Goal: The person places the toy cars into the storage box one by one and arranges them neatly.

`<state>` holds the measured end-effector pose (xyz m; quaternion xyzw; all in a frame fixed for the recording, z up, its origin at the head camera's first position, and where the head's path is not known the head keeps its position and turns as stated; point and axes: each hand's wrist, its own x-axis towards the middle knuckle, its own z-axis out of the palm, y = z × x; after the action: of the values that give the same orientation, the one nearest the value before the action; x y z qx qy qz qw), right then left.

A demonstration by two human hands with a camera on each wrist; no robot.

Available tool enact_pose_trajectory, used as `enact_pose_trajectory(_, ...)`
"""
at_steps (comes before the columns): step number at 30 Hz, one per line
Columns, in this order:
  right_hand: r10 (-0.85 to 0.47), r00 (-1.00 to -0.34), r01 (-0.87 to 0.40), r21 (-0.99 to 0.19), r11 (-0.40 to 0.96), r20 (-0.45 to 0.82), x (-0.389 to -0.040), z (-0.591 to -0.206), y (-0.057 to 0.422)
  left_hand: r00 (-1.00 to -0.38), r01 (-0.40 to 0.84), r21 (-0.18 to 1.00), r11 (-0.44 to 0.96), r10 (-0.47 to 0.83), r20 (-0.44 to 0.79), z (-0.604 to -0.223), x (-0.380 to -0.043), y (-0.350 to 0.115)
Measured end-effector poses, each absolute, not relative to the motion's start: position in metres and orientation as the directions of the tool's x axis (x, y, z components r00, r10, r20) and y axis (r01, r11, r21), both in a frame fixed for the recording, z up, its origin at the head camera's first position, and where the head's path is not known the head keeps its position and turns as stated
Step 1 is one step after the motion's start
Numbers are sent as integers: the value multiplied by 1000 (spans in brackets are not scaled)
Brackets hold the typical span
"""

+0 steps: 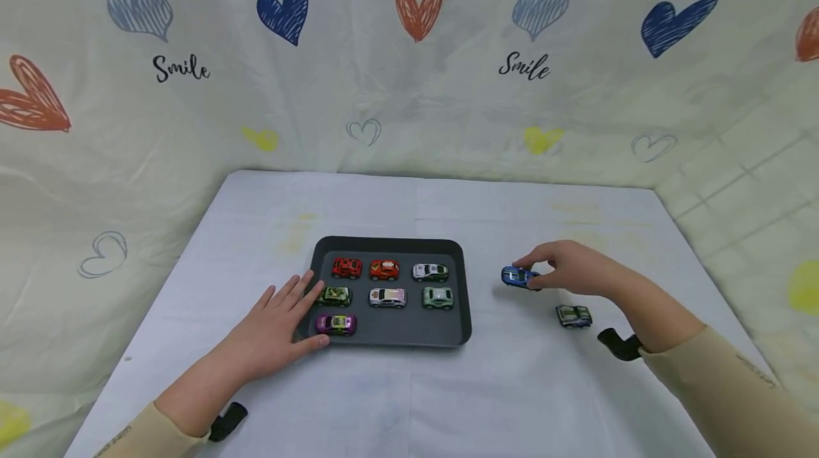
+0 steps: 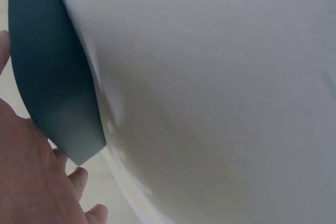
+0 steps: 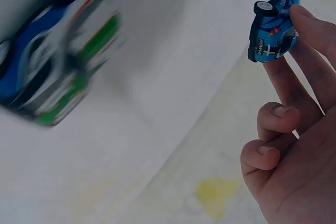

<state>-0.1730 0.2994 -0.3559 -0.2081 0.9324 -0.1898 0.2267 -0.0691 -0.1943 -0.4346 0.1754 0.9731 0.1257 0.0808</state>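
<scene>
My right hand (image 1: 579, 269) pinches a small blue toy car (image 1: 515, 276) between thumb and fingers, to the right of the tray. In the right wrist view the held blue car shows "POWER" lettering, and the other fingers curl loosely. Another toy car (image 1: 574, 316), dark with green, sits on the table below that hand; it looms large and blurred in the right wrist view. My left hand (image 1: 271, 333) rests spread at the left rim of the dark grey tray (image 1: 403, 330), fingertips over the edge beside a green car (image 1: 335, 296) and a purple car (image 1: 335, 324).
Inside the tray stand two red cars (image 1: 346, 268), a white-and-green car (image 1: 430, 272), a white patterned car (image 1: 387, 297) and a pale green car (image 1: 438, 297). A white cloth (image 1: 409, 401) covers the table. Behind it hangs a curtain (image 1: 448, 102) printed with hearts.
</scene>
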Motion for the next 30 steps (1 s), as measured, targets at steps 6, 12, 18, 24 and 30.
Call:
enact_pose_trajectory(6,-505,-786,-312,-476,822,-358,-173,-348,253,-926,312,272,910,355,-126,-430,-68,-192)
enact_pose_trajectory(12,-584,-745,-388,-503,772,-322,-174,-346,211,-931,300,278,912,344,-121,-428,-67,-190)
enact_pose_trajectory(18,-599,-736,-396,-518,758,-315,-169,-346,179,-928,305,286,908,351,-123,-430,-69,-191)
enact_pose_trajectory(24,-624,-714,-430,-504,749,-318,-166,-354,157,-926,314,279,908,358,-122,-431,-72,-190)
enact_pose_trajectory(30,-653,-684,-478,-477,738,-326,-159,-361,137,-922,322,281,904,367,-126,-428,-76,-188)
